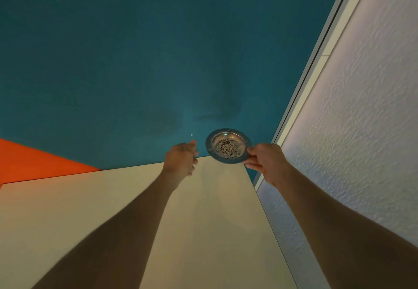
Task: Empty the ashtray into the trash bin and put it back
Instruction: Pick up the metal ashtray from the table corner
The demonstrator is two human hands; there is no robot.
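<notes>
While the right hand pinches the rim: the lines below run from the hands outward.

Right hand (263, 162): closed on the near right edge of the ashtray (228, 146), thumb on top of the rim, fingers underneath, just right of centre in the frame.

Left hand (181, 160): loosely curled, holding nothing that I can see, just left of the ashtray and apart from it.

Ashtray: a round, shallow metal dish with a wide flat rim and a dull shine; it sits at the far right corner of the bench (203, 220), partly past the edge, and I cannot tell whether it rests there or is lifted clear.

Contents: a patch of fine dark and pale specks (227, 148) in the bottom of the bowl, so it looks not yet emptied.

Bench: a flat, smooth, pale cream top with sharp straight edges, filling the lower middle of the frame.

Floor (113, 51): matt teal across the upper left, with an orange patch (34, 159) at the left edge.

Wall (362, 130): white with a rough, rippled texture at the right, edged by a pale strip.

Trash bin: not in view.

Risk: a one-sided pinch on thin, slick metal could let the dish tip, and loose ash would likely spill onto the bench or floor.

Risk: a quick swing on the way to the bin could scatter the light specks.
</notes>
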